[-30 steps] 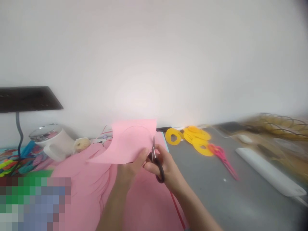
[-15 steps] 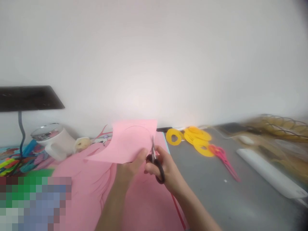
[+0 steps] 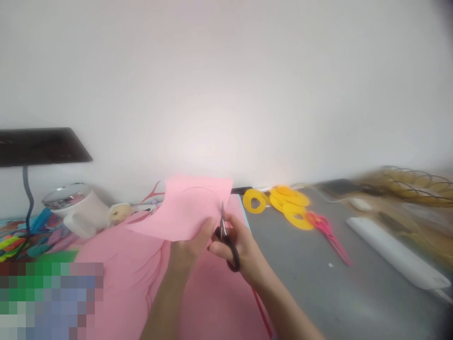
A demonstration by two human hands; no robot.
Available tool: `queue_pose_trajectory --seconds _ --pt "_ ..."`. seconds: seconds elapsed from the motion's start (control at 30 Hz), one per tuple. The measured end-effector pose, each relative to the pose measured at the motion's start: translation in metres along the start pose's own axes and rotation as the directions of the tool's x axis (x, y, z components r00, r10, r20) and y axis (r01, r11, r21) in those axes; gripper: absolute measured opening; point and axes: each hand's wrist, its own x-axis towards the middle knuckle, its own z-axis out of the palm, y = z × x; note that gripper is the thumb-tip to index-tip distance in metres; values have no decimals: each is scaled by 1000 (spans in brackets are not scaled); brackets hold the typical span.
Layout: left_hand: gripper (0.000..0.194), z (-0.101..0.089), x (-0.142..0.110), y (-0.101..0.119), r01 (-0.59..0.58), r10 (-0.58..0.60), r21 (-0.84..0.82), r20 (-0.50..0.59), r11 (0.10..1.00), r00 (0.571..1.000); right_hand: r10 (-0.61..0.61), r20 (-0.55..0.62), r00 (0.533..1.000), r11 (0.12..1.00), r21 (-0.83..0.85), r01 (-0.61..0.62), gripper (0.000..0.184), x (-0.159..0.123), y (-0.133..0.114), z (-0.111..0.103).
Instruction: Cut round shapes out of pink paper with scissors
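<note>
A pink sheet of paper with a thin curved line drawn on it is held up in front of me. My left hand grips its lower edge, thumb on top and the other fingers hidden beneath. Black-handled scissors are in my right hand, fingers wrapped through the loops. Their blades point away from me and lie at the right part of the paper, close to the line. Below both hands spread more pink paper sheets and a pile of pink cut pieces.
Yellow paper rings and pink scissors lie on the grey table. A white power strip is farther right, near a wire basket. On the left stand a white mug and a dark panel.
The scissors have shifted slightly left with my right hand, and their blades now look more closed. My left hand and the paper stay almost in place.
</note>
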Motion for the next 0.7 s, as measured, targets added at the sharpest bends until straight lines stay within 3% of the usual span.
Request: queue_pose_trajectory --seconds 0.1,0.3,0.57,0.7 --pt "14 -1 0 0 11 -12 24 36 1000 999 -8 5 1000 1000 3 8 53 -1 -1 0" --pt "14 2 -4 5 18 -16 46 -48 999 999 3 6 1000 1000 -5 -3 49 -2 1 0" --pt "18 3 -8 12 -5 5 52 -11 999 1000 18 -28 999 1000 -23 -19 49 -1 -1 1" --pt "22 4 -10 19 39 -39 95 -2 995 999 35 -49 998 998 -57 -38 48 -2 -3 3"
